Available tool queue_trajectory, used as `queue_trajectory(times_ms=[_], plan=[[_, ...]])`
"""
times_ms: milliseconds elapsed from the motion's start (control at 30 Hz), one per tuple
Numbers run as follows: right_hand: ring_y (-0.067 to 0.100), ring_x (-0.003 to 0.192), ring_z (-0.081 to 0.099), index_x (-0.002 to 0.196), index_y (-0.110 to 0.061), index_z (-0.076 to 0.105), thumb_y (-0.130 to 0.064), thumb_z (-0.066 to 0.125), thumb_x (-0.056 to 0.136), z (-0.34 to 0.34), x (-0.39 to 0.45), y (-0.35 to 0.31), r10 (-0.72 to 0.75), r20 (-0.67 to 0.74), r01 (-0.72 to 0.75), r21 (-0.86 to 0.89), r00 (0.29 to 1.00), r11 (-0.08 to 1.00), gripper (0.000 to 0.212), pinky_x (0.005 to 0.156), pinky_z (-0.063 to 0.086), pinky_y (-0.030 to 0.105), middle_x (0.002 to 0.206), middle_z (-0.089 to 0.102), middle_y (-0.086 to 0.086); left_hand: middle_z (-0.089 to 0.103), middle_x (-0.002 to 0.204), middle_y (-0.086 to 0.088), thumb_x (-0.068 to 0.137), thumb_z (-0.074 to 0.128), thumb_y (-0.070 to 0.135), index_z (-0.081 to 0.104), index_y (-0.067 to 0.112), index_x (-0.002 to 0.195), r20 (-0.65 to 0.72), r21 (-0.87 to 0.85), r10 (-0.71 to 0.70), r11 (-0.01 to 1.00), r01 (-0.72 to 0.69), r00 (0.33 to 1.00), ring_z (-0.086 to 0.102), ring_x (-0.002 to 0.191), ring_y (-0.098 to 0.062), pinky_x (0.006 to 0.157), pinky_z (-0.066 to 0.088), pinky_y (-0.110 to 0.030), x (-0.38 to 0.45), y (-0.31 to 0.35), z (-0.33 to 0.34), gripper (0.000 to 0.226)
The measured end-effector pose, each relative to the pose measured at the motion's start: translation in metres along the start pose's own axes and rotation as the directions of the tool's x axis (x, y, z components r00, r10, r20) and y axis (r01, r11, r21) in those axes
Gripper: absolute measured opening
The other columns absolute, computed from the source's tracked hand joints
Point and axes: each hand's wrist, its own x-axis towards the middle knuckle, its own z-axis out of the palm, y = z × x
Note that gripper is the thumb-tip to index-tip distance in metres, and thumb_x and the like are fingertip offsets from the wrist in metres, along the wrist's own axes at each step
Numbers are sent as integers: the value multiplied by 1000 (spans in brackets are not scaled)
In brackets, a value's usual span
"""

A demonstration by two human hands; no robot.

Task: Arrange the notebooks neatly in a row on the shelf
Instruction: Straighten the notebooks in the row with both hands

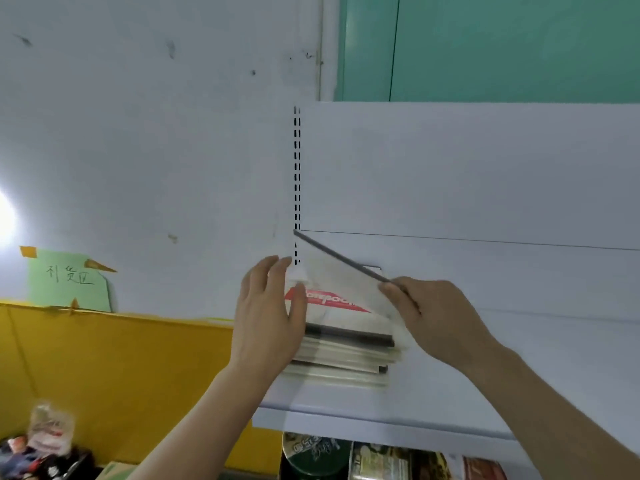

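- The notebooks [341, 355] lie in a flat pile at the left end of the white shelf [519, 375], close to the slotted upright [296, 168], their spines facing the near edge.
- One thin notebook [341, 261] is raised off the pile and tilted; its dark edge runs as a long diagonal from the upright, far left, down to the right hand [433, 310].
- The right hand pinches the near-right end of that edge between thumb and curled fingers, a narrow, closed grip on the notebook.
- The left hand [268, 306] stands with fingers straight and nearly upright against the left side of the pile, palm turned right; it seems to steady the pile and the raised cover, though blur makes the exact contact hard to tell.
- The top cover in the pile shows a red band with white lettering [327, 301], lying just between the two hands.
- The raised notebook's long axis leans left and far, so standing it upright probably means swinging its right end up, with the left hand, the nearer one to the upright, serving as a stop.
- Packaged goods [381, 462] sit on a lower level under the shelf.
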Motion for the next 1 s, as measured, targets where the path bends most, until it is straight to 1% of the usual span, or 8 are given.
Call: queue_trajectory(times_ms=[133,300,500,700,767,833,933,1000], plan=[[6,50,53,102,-21,66,-44,34,103,-8,-13,-21,-38,-262,17,-81,964,997,40,48,41,19,66,62,-12,59,130,10,104,40,40,49,28,138,175,-331,-105,930,158,979,54,114,-5,95,41,-21,0,24,-19,37],[11,79,67,118,-22,65,-42,30,103,16,-41,-64,-175,-245,116,-238,954,964,43,57,55,28,101,72,-8,69,113,9,89,49,68,58,28,120,547,-706,-68,498,504,834,67,106,-8,93,56,-36,-13,57,-23,52],[14,131,46,145,-15,42,-45,31,104,42,-59,-64,-192,-38,181,-190,981,965,52,107,41,32,145,49,0,68,113,13,105,44,24,53,35,123,327,-721,-337,515,464,883,65,104,-9,89,57,-36,-13,51,-16,23],[16,147,12,154,-19,13,-48,23,101,36,-40,-28,198,130,-167,-217,972,962,61,120,13,30,161,14,0,64,104,19,105,47,21,50,35,120,218,-700,-449,546,460,866,62,96,-5,68,51,-25,-2,15,-29,21],[18,148,6,154,-21,10,-58,27,98,38,-30,-16,271,303,-195,-257,914,946,69,121,13,36,161,8,-4,66,106,14,105,47,20,53,33,121,259,-695,-451,527,489,854,63,97,-7,71,52,-27,-6,7,-32,21],[18,137,31,143,-24,34,-60,30,96,41,-22,-10,238,397,-149,-242,887,959,59,111,32,35,147,34,-10,69,107,13,105,48,20,55,34,118,285,-692,-439,521,500,852,66,98,-10,75,54,-30,-10,3,-33,21],[16,93,56,100,-27,56,-44,36,99,36,-17,-12,168,397,-72,-247,902,966,26,78,46,30,101,58,-10,70,103,14,105,48,21,56,39,109,300,-681,-435,526,510,849,67,95,-8,71,54,-27,-11,2,-37,21],[17,86,58,100,-29,61,-41,35,101,26,-15,-14,161,367,-78,-231,916,970,29,76,48,33,96,64,-9,70,103,14,105,48,22,55,35,115,312,-656,-429,549,519,848,67,93,-9,66,53,-23,-10,2,-38,18]])
